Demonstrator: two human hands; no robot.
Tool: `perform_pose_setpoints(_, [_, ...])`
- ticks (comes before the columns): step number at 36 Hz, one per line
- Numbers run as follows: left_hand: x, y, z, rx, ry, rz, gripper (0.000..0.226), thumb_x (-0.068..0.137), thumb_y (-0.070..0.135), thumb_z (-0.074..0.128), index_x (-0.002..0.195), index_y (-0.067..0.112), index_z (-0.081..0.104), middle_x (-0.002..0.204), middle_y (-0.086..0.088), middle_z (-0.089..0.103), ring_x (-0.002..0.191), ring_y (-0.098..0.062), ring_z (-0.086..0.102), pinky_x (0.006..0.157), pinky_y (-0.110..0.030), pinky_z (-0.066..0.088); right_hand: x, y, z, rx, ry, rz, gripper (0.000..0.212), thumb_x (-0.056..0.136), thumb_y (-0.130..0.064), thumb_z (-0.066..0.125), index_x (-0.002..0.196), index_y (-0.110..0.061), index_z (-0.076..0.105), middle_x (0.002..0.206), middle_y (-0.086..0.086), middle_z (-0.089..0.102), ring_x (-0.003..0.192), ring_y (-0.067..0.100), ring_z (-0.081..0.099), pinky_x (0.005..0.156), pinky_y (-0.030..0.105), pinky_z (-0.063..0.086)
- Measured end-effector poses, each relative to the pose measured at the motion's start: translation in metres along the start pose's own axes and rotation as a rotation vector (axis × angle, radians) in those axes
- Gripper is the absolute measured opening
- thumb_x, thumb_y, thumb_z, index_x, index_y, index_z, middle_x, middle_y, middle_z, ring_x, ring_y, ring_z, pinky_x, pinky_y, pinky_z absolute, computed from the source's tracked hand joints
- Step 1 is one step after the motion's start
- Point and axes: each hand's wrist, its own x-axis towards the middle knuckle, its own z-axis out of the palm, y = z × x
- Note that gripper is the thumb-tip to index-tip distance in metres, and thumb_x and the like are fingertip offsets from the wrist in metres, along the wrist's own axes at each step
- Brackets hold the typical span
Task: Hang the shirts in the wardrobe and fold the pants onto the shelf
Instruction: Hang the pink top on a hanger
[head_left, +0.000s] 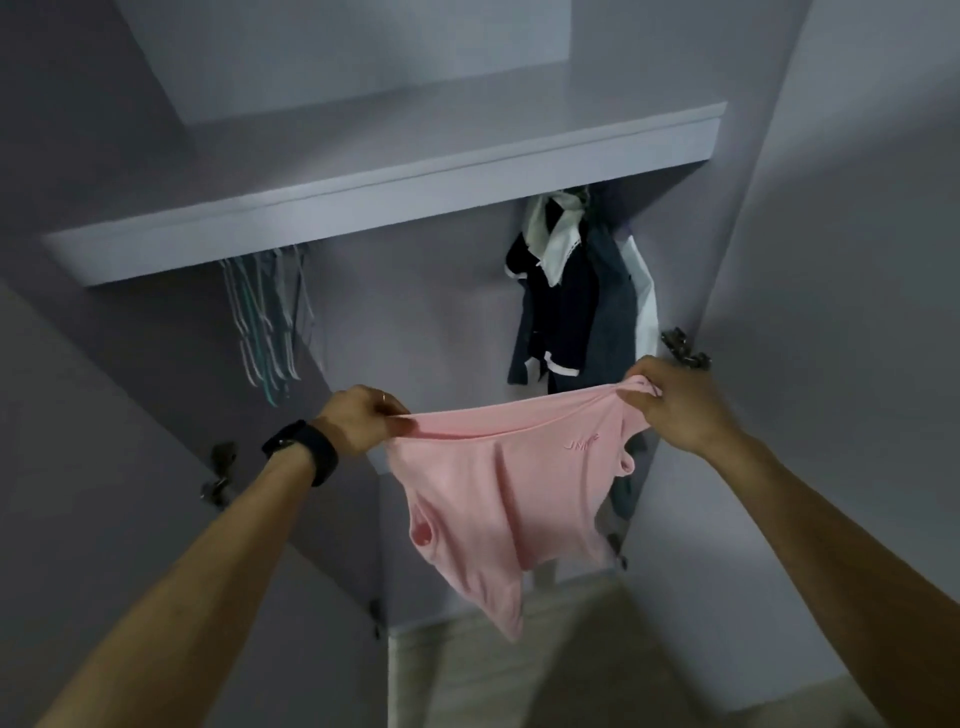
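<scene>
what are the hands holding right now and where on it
A pink sleeveless fabric top, stretched between both hands: the left hand pinches one end of its upper edge, the right hand grips the other end.

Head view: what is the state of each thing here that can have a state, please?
Pink shirt, held up and spread between both hands, not on a hanger.
Left hand, grips one end of the shirt's top edge.
Right hand, grips the other end.
Hangers, empty, bunched under the shelf at the left.
Dark clothes, hanging at the right.
Wardrobe, open.
</scene>
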Motion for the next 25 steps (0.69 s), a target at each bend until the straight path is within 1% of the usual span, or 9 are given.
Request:
perform_pose_setpoints(4, [-0.008, -0.015, -0.018, -0.237, -0.016, -0.034, 0.036, 0.084, 0.046, 0.077, 0.064, 0.017, 0.069, 0.061, 0.006, 0.062, 0.063, -0.011, 0.056, 0.065, -0.024, 0.041, 0.012, -0.01, 0.004, -0.065, 0.03, 0.026, 0.018, 0.1, -0.04, 0.054, 0.096, -0.024, 0.061, 0.094, 0.002, 0.069, 0.083, 0.024, 0.06, 0.071, 0.033, 0.043])
perform_pose_setpoints(7, [-0.013, -0.024, -0.022, -0.304, -0.016, -0.03, 0.038, 0.087, 0.045, 0.074, 0.07, 0.01, 0.07, 0.058, 0.008, 0.057, 0.056, -0.005, 0.05, 0.063, -0.023, 0.039, 0.012, -0.016, 0.014, -0.095, 0.032, 0.035, 0.023, 0.101, -0.047, 0.049, 0.096, -0.026, 0.058, 0.09, 0.003, 0.068, 0.083, 0.029, 0.062, 0.072, 0.039, 0.05])
perform_pose_setpoints(10, [-0.016, -0.038, -0.02, -0.345, 0.005, -0.039, 0.035, 0.088, 0.042, 0.074, 0.077, 0.009, 0.073, 0.063, 0.009, 0.06, 0.06, -0.004, 0.053, 0.056, -0.016, 0.042, 0.011, -0.023, 0.026, -0.098, 0.018, 0.037, 0.023, 0.101, -0.049, 0.048, 0.095, -0.029, 0.058, 0.086, 0.001, 0.066, 0.078, 0.026, 0.06, 0.061, 0.031, 0.041])
perform_pose_setpoints(14, [-0.02, -0.065, -0.008, 0.013, 0.116, -0.085, 0.027, 0.094, 0.054, 0.061, 0.086, 0.03, 0.071, 0.091, 0.004, 0.068, 0.084, -0.018, 0.057, 0.073, -0.026, 0.042, 0.01, -0.035, 0.045, -0.129, -0.077, 0.022, 0.013, 0.1, -0.042, 0.055, 0.097, -0.032, 0.063, 0.093, -0.004, 0.071, 0.085, 0.022, 0.063, 0.064, 0.03, 0.042])
perform_pose_setpoints(16, [-0.028, -0.082, 0.002, 0.098, 0.195, -0.126, 0.029, 0.096, 0.059, 0.052, 0.09, 0.034, 0.066, 0.1, -0.001, 0.071, 0.085, -0.023, 0.058, 0.072, -0.03, 0.043, 0.007, -0.043, 0.057, -0.093, 0.008, 0.029, 0.016, 0.1, -0.035, 0.054, 0.104, -0.033, 0.069, 0.103, -0.004, 0.073, 0.091, 0.022, 0.065, 0.069, 0.029, 0.041])
perform_pose_setpoints(18, [-0.038, -0.097, 0.015, 0.067, 0.333, -0.146, 0.037, 0.096, 0.063, 0.047, 0.089, 0.031, 0.063, 0.1, -0.005, 0.073, 0.088, -0.031, 0.064, 0.069, -0.032, 0.045, 0.003, -0.049, 0.069, -0.05, 0.133, 0.049, 0.021, 0.1, -0.031, 0.052, 0.11, -0.029, 0.071, 0.11, -0.002, 0.072, 0.096, 0.024, 0.066, 0.072, 0.029, 0.038])
perform_pose_setpoints(19, [-0.042, -0.102, 0.02, 0.044, 0.389, -0.151, 0.041, 0.097, 0.064, 0.045, 0.092, 0.029, 0.065, 0.101, -0.006, 0.073, 0.091, -0.033, 0.066, 0.068, -0.032, 0.046, 0.001, -0.051, 0.075, -0.046, 0.133, 0.056, 0.021, 0.1, -0.03, 0.052, 0.111, -0.029, 0.07, 0.111, -0.002, 0.072, 0.097, 0.024, 0.066, 0.072, 0.03, 0.039])
perform_pose_setpoints(23, [-0.055, -0.108, 0.024, 0.139, 0.43, -0.183, 0.044, 0.101, 0.058, 0.037, 0.1, 0.024, 0.066, 0.1, -0.009, 0.073, 0.09, -0.034, 0.067, 0.068, -0.035, 0.05, -0.001, -0.07, 0.1, -0.008, -0.066, 0.059, 0.014, 0.095, -0.029, 0.062, 0.106, -0.032, 0.07, 0.106, -0.004, 0.074, 0.093, 0.024, 0.068, 0.077, 0.036, 0.055])
perform_pose_setpoints(25, [-0.062, -0.107, 0.025, 0.265, 0.438, -0.182, 0.043, 0.102, 0.054, 0.035, 0.103, 0.024, 0.066, 0.098, -0.006, 0.073, 0.089, -0.032, 0.068, 0.071, -0.035, 0.049, -0.001, -0.079, 0.11, 0.005, -0.093, 0.048, 0.011, 0.094, -0.029, 0.065, 0.103, -0.031, 0.071, 0.101, -0.002, 0.075, 0.091, 0.027, 0.069, 0.077, 0.04, 0.058])
